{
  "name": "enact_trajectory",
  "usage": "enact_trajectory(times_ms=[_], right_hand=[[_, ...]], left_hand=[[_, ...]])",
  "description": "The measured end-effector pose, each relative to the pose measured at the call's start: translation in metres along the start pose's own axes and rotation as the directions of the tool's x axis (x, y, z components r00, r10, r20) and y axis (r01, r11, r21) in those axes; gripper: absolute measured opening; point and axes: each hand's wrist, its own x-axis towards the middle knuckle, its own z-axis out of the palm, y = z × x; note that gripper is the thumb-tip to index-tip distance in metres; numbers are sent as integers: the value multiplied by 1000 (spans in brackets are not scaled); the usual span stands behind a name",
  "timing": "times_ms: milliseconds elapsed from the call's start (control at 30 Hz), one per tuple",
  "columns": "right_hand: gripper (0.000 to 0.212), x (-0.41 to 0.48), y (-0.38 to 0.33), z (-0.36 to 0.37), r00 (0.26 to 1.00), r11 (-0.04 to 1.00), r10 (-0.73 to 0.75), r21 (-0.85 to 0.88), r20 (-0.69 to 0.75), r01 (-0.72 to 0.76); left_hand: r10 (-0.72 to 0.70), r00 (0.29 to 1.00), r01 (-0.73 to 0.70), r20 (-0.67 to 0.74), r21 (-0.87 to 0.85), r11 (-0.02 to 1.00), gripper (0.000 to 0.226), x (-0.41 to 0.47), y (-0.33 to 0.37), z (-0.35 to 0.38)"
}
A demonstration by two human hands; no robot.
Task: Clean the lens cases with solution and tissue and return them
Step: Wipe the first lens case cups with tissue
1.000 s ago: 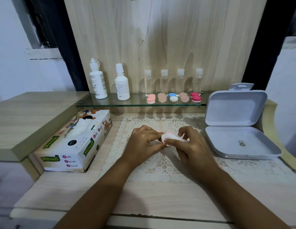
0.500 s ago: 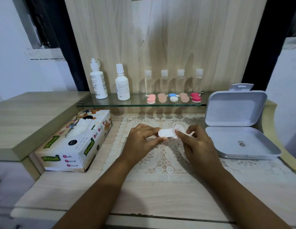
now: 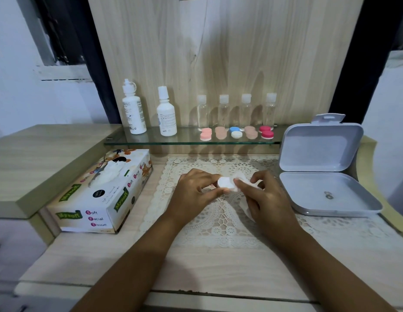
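Over the lace mat [image 3: 218, 224], my left hand [image 3: 193, 192] pinches a small white lens case [image 3: 225, 182] between thumb and fingers. My right hand [image 3: 263, 197] holds a crumpled white tissue [image 3: 241, 180] and presses it against the case's right end with the forefinger. Several more lens cases stand in a row on the glass shelf [image 3: 187, 141]: pink [image 3: 205, 134], peach [image 3: 220, 133], blue and white [image 3: 236, 132], peach [image 3: 251, 132], red [image 3: 266, 132]. Two white solution bottles [image 3: 134, 111] [image 3: 166, 117] stand at the shelf's left.
A tissue box [image 3: 101, 194] lies left of the mat. An open grey hinged box [image 3: 324, 194] sits at the right, with a small metal piece [image 3: 328, 195] in its base. Several small clear bottles [image 3: 235, 111] line the wooden back panel.
The tissue was wrapped over the case between both hands a second ago. Now the white case is uncovered in my left hand and the tissue has shifted to its right end.
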Motion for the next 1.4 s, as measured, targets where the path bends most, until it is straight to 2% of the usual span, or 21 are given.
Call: enact_trajectory(times_ms=[100, 267, 433, 533, 633, 767, 833, 933, 1033, 1100, 1267, 1333, 1400], right_hand=[[33, 1, -6, -1, 999, 999, -37, 11, 29, 37], [36, 1, -7, -1, 998, 998, 32, -56, 49, -30], [33, 1, -6, -2, 998, 999, -18, 36, 56, 16], [35, 2, -5, -5, 998, 1000, -27, 11, 56, 27], [35, 2, -1, -5, 999, 999, 34, -29, 25, -33], [33, 3, -1, -1, 991, 990, 122, 63, 53, -125], [31, 8, -6, -2, 963, 945, 242, 197, 121, -262], [30, 12, -9, -6, 833, 737, 470, 389, 293, -553], [26, 15, -11, -10, 738, 527, 571, 529, 359, -665], [21, 16, -12, -10, 706, 455, 592, 563, 389, -690], [17, 19, -14, -9, 656, 388, 632, 564, 413, -729], [13, 18, -14, -9, 680, 437, 618, 547, 395, -714], [12, 17, -15, -8, 728, 527, 573, 510, 377, -680]], left_hand=[[15, 1000, -15, 6, 15, 1000, 49, -1, 2, -1], [25, 1000, -26, 10, 46, 999, 48, -1, 4, 0], [1, 1000, -1, -20, 16, 1000, 47, 0, -3, 0], [-12, 999, 11, -50, -21, 1000, 46, 1, -1, -2], [5, 997, -8, -76, -38, 999, 44, 2, 1, -4], [7, 998, -10, -60, -49, 999, 42, 1, 2, -2], [8, 998, -12, -59, -66, 998, 41, 1, 3, -1], [4, 1000, -7, -30, -94, 996, 37, 1, 4, -2], [-79, 997, 79, 7, -211, 974, 38, -1, 8, -2], [-117, 993, 121, 32, -273, 954, 39, -2, 10, -1], [-242, 964, 264, 108, -362, 894, 31, -3, 13, 0], [-304, 941, 338, 148, -413, 846, 23, -2, 14, 0], [-325, 930, 368, 172, -420, 830, 11, -1, 14, 0]])
